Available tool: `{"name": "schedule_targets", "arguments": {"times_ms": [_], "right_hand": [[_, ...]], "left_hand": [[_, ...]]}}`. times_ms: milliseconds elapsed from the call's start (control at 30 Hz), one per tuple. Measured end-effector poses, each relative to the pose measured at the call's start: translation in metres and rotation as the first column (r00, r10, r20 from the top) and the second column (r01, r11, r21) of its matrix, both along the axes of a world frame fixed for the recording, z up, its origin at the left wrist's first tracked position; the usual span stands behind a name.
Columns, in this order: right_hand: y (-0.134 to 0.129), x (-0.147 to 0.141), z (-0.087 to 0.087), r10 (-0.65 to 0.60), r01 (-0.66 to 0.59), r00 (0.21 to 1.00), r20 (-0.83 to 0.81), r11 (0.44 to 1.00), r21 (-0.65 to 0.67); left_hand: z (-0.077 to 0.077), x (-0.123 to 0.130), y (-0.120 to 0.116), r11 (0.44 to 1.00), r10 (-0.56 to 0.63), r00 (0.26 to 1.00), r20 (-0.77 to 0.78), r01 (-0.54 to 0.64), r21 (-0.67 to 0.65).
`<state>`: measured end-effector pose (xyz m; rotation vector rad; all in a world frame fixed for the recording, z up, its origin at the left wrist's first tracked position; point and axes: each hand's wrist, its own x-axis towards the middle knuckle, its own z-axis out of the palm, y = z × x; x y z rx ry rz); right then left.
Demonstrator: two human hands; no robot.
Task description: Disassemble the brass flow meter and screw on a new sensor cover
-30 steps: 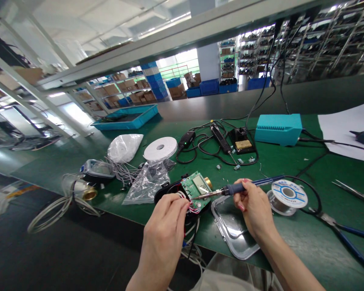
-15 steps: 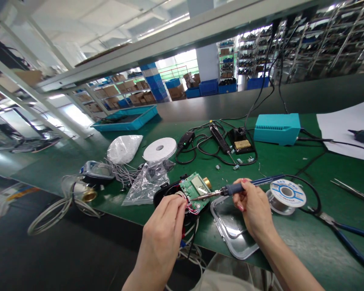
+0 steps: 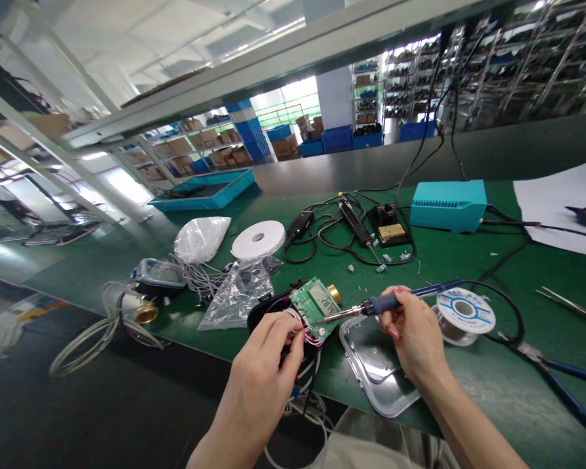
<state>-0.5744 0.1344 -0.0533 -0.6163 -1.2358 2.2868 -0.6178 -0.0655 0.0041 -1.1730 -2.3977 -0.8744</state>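
My right hand [image 3: 415, 332] grips a soldering iron [image 3: 383, 303] like a pen. Its tip points left and reaches the lower edge of a green circuit board [image 3: 318, 292] with a small display showing digits. Thin coloured wires [image 3: 313, 340] run along that edge. My left hand [image 3: 268, 358] has its fingertips pinched on the wires there, partly hiding them. The board rests tilted on a black housing [image 3: 256, 316], with a brass fitting [image 3: 334, 294] behind it. Below my right hand lies a clear plastic lid [image 3: 393, 407]. A solder spool [image 3: 465, 311] sits just right of that hand.
Pliers [image 3: 532, 353] and tweezers [image 3: 573, 305] lie at the right. Farther back stand a teal soldering station [image 3: 448, 205], an iron stand with a sponge [image 3: 391, 231] and a black electric screwdriver [image 3: 354, 221]. Plastic bags [image 3: 237, 293], a white roll [image 3: 258, 240] and a meter [image 3: 159, 277] are leftward.
My left thumb has shifted down, widening the gap to the fingers above it. The display's digits show more clearly. The iron stays at the board's lower edge.
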Motion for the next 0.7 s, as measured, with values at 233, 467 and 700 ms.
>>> {"name": "schedule_targets", "arguments": {"times_ms": [233,467,700], "right_hand": [[-0.0023,0.0,-0.0001,0.002,-0.003,1.0,0.016,1.0,0.014],[-0.0027,-0.0006,-0.0004,0.008,-0.008,1.0,0.017,0.999,0.033],[-0.0029,-0.0012,-0.0032,0.019,-0.019,1.0,0.008,0.999,0.028]], "left_hand": [[0.0017,-0.0002,-0.0012,1.0,-0.021,0.999,0.029,0.021,-0.007],[-0.0001,-0.0026,-0.0023,1.0,-0.02,0.999,0.026,0.02,-0.022],[0.0013,-0.0026,-0.0017,0.989,0.005,0.999,-0.032,-0.01,-0.147]]}}
